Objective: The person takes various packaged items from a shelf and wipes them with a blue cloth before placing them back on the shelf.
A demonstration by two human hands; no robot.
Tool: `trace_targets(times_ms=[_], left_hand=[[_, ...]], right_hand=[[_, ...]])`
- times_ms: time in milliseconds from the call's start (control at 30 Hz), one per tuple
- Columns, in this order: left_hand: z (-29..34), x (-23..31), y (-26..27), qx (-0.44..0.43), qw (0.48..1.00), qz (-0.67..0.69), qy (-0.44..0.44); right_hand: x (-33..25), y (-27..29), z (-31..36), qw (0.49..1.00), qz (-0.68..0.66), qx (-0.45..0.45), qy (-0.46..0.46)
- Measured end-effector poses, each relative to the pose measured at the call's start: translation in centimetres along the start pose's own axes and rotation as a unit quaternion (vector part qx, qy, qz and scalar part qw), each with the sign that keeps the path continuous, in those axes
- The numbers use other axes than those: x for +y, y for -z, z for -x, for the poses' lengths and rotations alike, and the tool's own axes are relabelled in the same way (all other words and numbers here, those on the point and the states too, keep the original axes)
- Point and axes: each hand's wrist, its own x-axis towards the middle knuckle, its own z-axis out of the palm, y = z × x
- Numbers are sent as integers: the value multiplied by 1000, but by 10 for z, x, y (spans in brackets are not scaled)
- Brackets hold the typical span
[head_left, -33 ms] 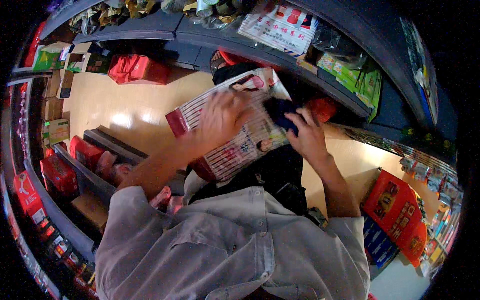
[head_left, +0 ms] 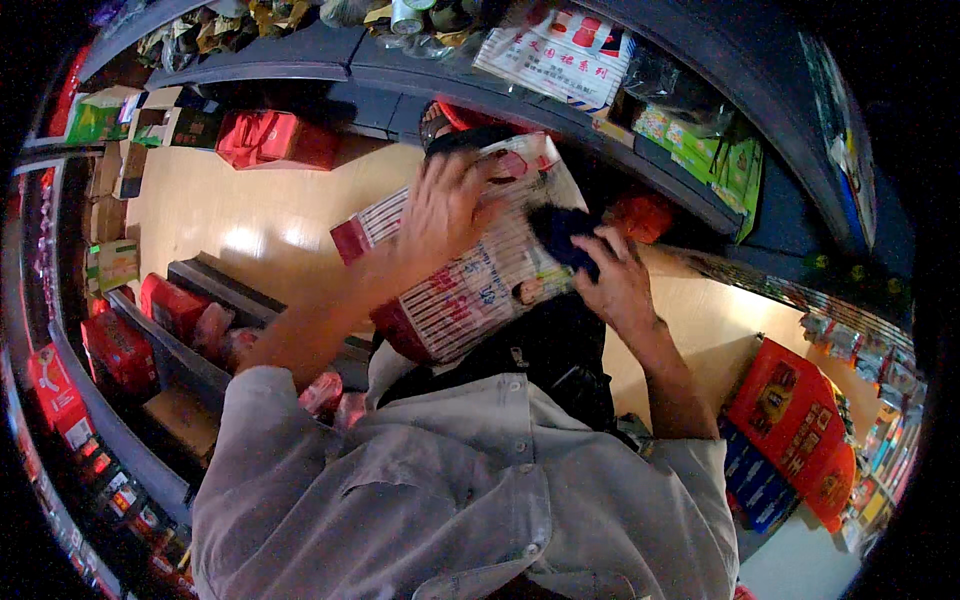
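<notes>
A flat package [head_left: 455,295] with white and maroon stripes and printed pictures lies tilted across my lap. My left hand [head_left: 445,205] is over its upper part, with the fingers apart and a little blurred; I cannot tell whether it touches the surface. At the package's right side, my right hand [head_left: 612,280] has its fingers bent around a bunched dark navy cloth-like item [head_left: 562,235]. Part of that item rests over the package, and its exact kind is not clear.
Dark shelving [head_left: 300,72] curves across the far side, holding bagged goods and a white printed package [head_left: 555,55]. A red gift bag [head_left: 262,138] stands on the floor. Low shelving with red packages [head_left: 118,345] is at left. A red display box [head_left: 790,425] stands at right.
My left hand has shifted slightly away from me over the package, and its fingers look more spread. My right hand and the dark item have barely moved.
</notes>
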Motion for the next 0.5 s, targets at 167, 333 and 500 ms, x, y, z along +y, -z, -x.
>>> trace_targets(times_ms=[167,333,500], left_hand=[[-37,-27,-78,-33,996,-66,53],[-66,-25,-74,-149,981,107,66],[-61,-50,-63,-231,673,693,115]], right_hand=[[10,22,16,977,-178,-1,-122],[16,34,-10,826,-467,214,-231],[-33,25,-77,952,-184,238,60]])
